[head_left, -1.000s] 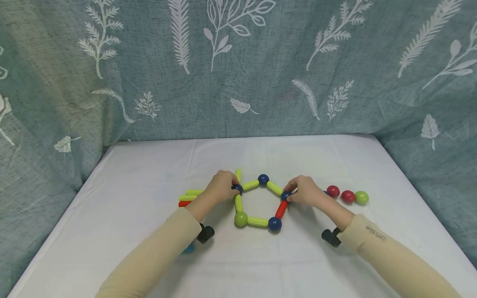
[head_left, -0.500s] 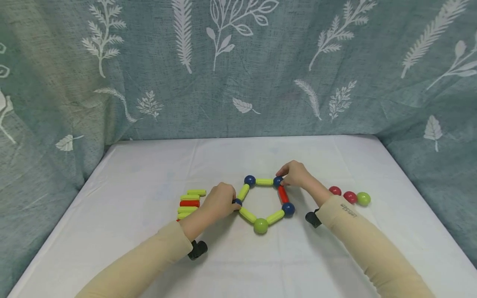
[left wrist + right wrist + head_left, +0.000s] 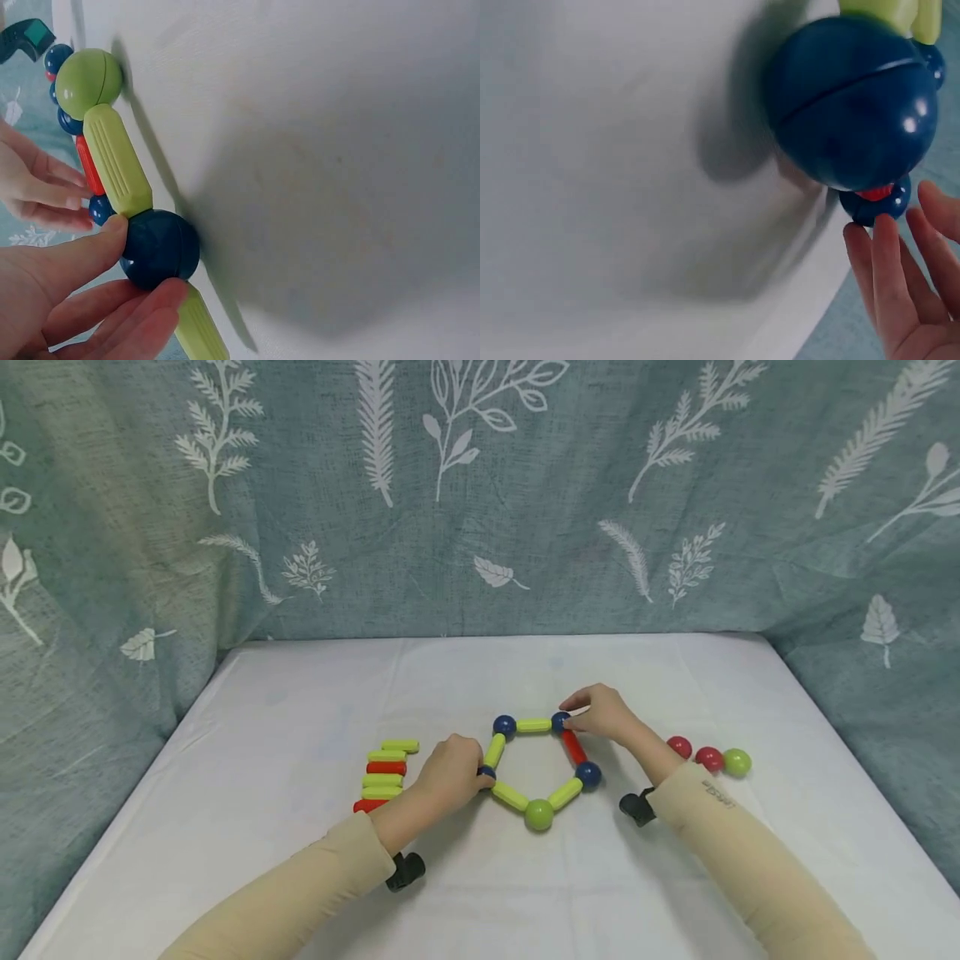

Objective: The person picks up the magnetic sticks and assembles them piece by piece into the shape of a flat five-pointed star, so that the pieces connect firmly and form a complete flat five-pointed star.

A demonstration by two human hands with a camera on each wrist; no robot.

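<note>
A closed ring of magnetic rods and balls lies on the white cloth in the head view, with blue balls (image 3: 505,726), one green ball (image 3: 538,815), yellow-green rods (image 3: 510,796) and one red rod (image 3: 573,747). My left hand (image 3: 448,772) pinches the leftmost blue ball (image 3: 161,249) between thumb and fingers; rods join it on both sides. At the ring's far right corner, my right hand (image 3: 602,712) has its fingers spread beside another blue ball (image 3: 560,722). In the right wrist view those fingers look fairly straight, fingertips near the ball (image 3: 862,210), thumb apart.
Left of the ring, several loose yellow-green rods (image 3: 382,781) and red rods (image 3: 386,767) lie in a column, partly behind my left forearm. Two red balls (image 3: 708,758) and a green ball (image 3: 737,763) sit right of my right hand. A leaf-patterned curtain (image 3: 450,585) hangs behind the table.
The ring has turned counterclockwise, its green ball shifting right to the near side. My left hand has come nearer and my right hand has moved farther back; the last half second shows little motion.
</note>
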